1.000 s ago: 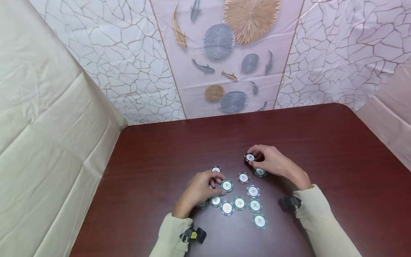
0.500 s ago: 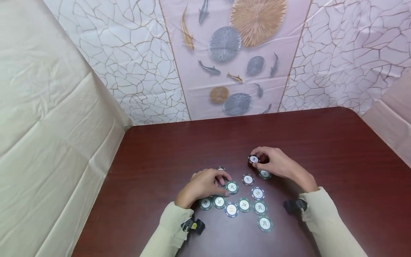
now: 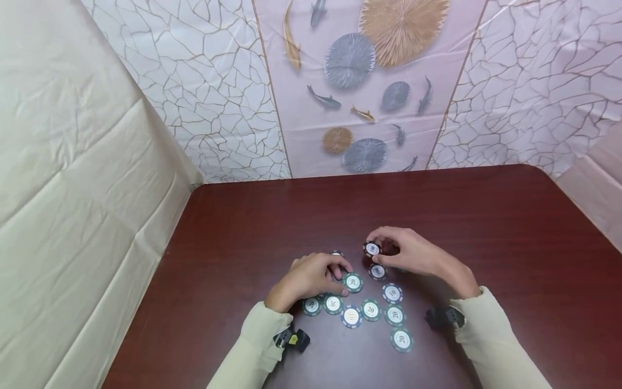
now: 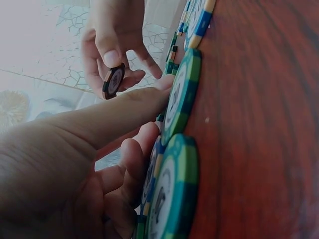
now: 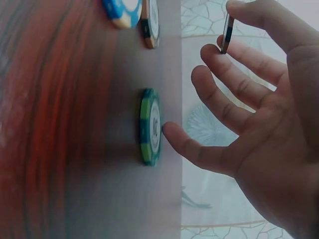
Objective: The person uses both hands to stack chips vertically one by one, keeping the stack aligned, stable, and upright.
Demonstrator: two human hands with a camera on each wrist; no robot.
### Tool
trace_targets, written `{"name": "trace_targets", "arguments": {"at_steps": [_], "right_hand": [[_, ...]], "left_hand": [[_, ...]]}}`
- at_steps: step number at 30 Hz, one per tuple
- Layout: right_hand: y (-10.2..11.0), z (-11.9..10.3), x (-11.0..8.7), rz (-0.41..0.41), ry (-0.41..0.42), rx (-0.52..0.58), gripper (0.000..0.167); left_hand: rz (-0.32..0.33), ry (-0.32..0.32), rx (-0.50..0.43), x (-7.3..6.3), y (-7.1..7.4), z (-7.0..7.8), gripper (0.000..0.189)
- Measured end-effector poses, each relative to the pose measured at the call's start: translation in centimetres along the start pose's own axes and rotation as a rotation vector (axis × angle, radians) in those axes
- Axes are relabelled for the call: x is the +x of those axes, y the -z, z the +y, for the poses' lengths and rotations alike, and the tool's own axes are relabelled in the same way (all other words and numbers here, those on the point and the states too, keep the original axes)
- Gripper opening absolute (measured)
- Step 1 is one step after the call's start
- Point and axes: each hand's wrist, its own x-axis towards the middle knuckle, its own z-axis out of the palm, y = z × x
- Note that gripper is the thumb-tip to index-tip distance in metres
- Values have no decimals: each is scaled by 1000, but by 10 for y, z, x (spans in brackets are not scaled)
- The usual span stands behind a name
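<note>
My right hand pinches a black poker chip between thumb and fingers, raised off the table, as the right wrist view also shows. Just below it in the head view lies another black chip. A green chip marked 20 lies by the little finger in the right wrist view; the hand mostly covers it from above. My left hand has its thumb and forefinger at the edge of a green 20 chip. Part of a dark chip shows behind the left hand.
Several chips lie flat nearby: a blue 10 chip, another blue chip, and green 20 chips around them. The dark red table ends at a patterned cloth wall; a pale cloth hangs on the left.
My right hand has shifted left with the black chip, which is now over the black chip on the table. The left hand keeps its place at the green chip; the head view shifts slightly.
</note>
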Motion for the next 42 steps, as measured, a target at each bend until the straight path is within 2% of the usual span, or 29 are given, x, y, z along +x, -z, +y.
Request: {"name": "trace_targets", "arguments": {"at_steps": [8,15,19,24,30,34,42], "right_hand": [[-1,-8,1,-114,33,-42,34],[-6,-10,-1,-157,31,-27,32],[-10,-11,-6,-158,46,-60,31],[-11,-11,-12,-118,60,-132,32],[-16,-17,-8,-134,74,-182,33],[-22,-23,-1,-152,44,-230,33],[-28,-30,3,-175,1,-278,31]], "left_hand": [[6,12,-21,0,-6,0,37],[6,-5,-13,0,-5,1,37],[-18,-6,-8,1,-6,3,37],[-23,-24,4,4,-8,8,38],[-21,12,-1,2,-4,10,44],[-13,31,3,-1,-1,8,44],[-7,20,7,0,0,6,42]]}}
